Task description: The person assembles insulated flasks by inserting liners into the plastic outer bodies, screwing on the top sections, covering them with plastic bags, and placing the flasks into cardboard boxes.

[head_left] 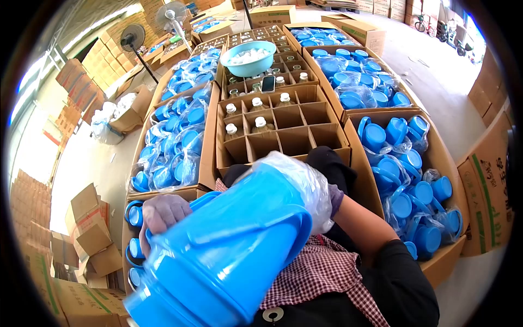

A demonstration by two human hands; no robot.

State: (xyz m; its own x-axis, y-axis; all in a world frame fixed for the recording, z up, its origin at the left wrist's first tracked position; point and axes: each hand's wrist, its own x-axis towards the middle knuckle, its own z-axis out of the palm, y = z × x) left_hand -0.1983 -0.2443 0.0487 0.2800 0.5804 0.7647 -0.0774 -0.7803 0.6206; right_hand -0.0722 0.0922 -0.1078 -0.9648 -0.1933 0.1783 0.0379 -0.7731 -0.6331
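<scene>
A large blue plastic jug [234, 234] with a loop handle lies tilted across my lap, close to the camera and partly blurred. Clear plastic wrap [305, 185] bunches around its upper end. My left hand [166, 211], in a grey-purple glove, curls its fingers against the jug's left side. At the wrapped end is my right hand [335, 199]; only its glove cuff and wrist show, and its fingers are hidden behind the wrap. Straight ahead stands a divided carton [283, 155] with several white-capped bottles [260, 123] in its compartments.
Cartons of bagged blue jugs flank me at left [177, 136] and right [403, 180]. A light-blue basin [248, 66] of white pieces and a phone [268, 83] rest on the bottle cartons beyond. Fans [173, 16] stand at the back left. Flattened cartons [92, 229] lie at left.
</scene>
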